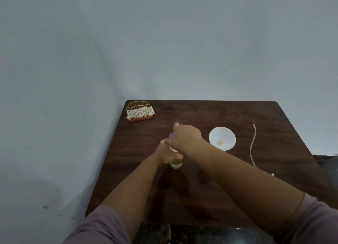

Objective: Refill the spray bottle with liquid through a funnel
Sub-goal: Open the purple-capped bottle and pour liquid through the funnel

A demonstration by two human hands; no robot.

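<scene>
A small clear spray bottle [176, 163] with pale yellowish liquid in its bottom stands upright near the middle of the dark wooden table [201, 189]. My left hand [165, 153] grips the bottle's body from the left. Over its top, my right hand [186, 138] curls round the purple spray head [171, 135], of which only a sliver shows. To the right of the bottle a white funnel [222, 138] lies on the table, wide mouth toward me. It is apart from both hands.
A gold wire holder with white napkins [140, 111] sits at the table's back left corner. A thin clear tube [253, 145] lies curved near the right side. The table stands against a pale wall at back and left.
</scene>
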